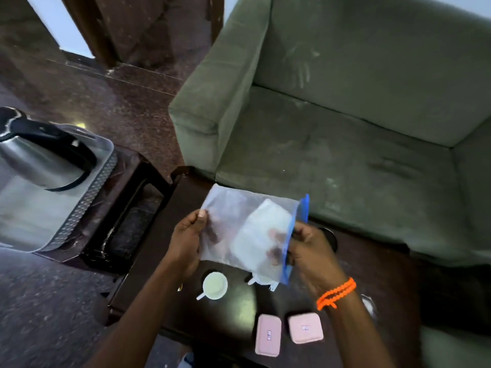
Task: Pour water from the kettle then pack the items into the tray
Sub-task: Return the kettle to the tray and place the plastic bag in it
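A clear zip bag (240, 221) with a blue zip strip on its right edge and something white inside is held up over the dark table (164, 235). My left hand (186, 241) pinches its left edge; my right hand (309, 248), an orange bracelet on the wrist, grips the blue zip side. Under the bag sits a white cup (214, 285) holding pale liquid, and another white item (261, 281) is partly hidden. Two pink lidded boxes (268, 335) (305, 328) lie near the table's front. The steel kettle (39, 155) stands in a clear plastic tray (79, 205) at the left.
A green sofa (345, 115) fills the right and far side, close against the table. The tray rests on a second dark low table (125, 216) at the left. A dark round object (332, 239) peeks out behind my right hand. Speckled dark floor (119, 96) surrounds both.
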Motion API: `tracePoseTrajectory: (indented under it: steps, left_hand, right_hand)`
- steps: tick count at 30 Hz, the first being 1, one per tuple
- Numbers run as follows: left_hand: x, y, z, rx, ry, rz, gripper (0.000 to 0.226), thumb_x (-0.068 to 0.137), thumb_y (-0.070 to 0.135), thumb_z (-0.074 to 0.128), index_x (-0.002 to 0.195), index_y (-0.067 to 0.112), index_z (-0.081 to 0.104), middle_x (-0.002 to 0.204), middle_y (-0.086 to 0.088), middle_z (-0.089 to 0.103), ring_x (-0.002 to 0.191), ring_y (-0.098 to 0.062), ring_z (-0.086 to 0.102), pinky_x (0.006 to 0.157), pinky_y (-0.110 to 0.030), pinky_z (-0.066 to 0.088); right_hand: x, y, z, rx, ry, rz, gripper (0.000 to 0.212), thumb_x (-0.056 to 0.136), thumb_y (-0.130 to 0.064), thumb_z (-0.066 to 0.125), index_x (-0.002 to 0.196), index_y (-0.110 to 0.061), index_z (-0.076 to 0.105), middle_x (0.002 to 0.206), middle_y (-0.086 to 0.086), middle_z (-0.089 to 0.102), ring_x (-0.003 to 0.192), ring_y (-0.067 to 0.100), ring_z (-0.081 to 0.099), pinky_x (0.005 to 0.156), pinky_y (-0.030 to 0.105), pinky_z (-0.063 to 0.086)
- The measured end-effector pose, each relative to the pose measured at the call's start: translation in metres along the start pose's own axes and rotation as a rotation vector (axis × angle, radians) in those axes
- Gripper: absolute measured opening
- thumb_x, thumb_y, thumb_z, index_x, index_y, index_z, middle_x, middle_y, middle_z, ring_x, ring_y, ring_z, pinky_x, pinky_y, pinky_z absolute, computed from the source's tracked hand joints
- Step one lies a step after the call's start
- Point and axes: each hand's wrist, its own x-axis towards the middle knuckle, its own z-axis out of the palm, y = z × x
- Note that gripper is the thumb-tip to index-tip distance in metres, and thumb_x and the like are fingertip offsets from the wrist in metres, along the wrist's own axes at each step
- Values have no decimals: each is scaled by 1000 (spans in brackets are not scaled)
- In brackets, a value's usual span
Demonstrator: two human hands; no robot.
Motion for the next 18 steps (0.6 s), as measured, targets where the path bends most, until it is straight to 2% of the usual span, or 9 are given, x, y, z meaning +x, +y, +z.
tracePoseTrajectory:
  steps: [2, 5, 9, 11, 13, 15, 16, 18]
  left_hand:
    - [4, -10, 9, -45, 28, -16, 35, 107, 20, 52, 79, 21, 73, 75, 10, 73, 67, -3, 65, 62, -20, 58]
    - [8, -25, 21, -136, 86, -67, 24, 107, 17, 50, 90, 16, 67, 75, 11, 75, 65, 1, 69, 58, -17, 58]
    - [10, -50, 25, -185, 113, -128, 27, 107, 21, 52, 87, 21, 70, 78, 11, 76, 71, -2, 71, 66, -19, 61]
    - [10, -62, 24, -202, 98, -171, 28, 107, 25, 53, 85, 23, 71, 82, 8, 75, 78, -8, 71, 76, -29, 61]
    - [10, -69, 19, -216, 86, -205, 26, 107, 26, 52, 87, 23, 69, 90, 3, 72, 88, -17, 67, 90, -41, 55]
    - [9, -75, 14, -232, 78, -232, 27, 107, 26, 51, 88, 24, 69, 98, -1, 71, 93, -21, 65, 94, -46, 51]
    - [9, -77, 11, -234, 73, -248, 27, 107, 27, 50, 88, 23, 70, 101, -2, 71, 95, -23, 65, 95, -47, 50]
    - [8, -80, 7, -232, 62, -280, 28, 108, 28, 49, 92, 22, 70, 106, -4, 73, 100, -26, 66, 99, -50, 49]
  right_hand:
    - [-13, 2, -36, -48, 59, -111, 7, 94, 2, 69, 98, -1, 74, 68, 12, 74, 52, 16, 67, 48, 23, 55]
    - [-22, 3, -91, 42, 246, -212, 13, 94, -5, 70, 106, 0, 72, 71, 11, 74, 58, 16, 67, 53, 24, 54]
    - [-9, 25, -153, -25, 525, -218, 10, 95, -5, 72, 102, -10, 74, 73, 5, 74, 57, 8, 67, 50, 22, 52]
    - [11, 43, -174, -134, 617, -185, 13, 94, -1, 72, 94, -15, 71, 74, 12, 71, 52, 7, 65, 47, 23, 50]
    - [35, 59, -185, -237, 687, -138, 15, 92, 1, 73, 87, -13, 69, 75, 19, 70, 58, 23, 69, 55, 30, 53]
    - [56, 74, -191, -323, 738, -99, 13, 89, -1, 76, 87, -11, 69, 79, 23, 73, 74, 39, 74, 70, 49, 61]
    - [65, 80, -192, -334, 760, -85, 11, 88, -3, 77, 88, -12, 69, 82, 24, 74, 80, 43, 75, 77, 55, 61]
    - [80, 88, -191, -363, 787, -70, 9, 85, -8, 78, 93, -11, 73, 85, 22, 77, 82, 42, 77, 81, 55, 62]
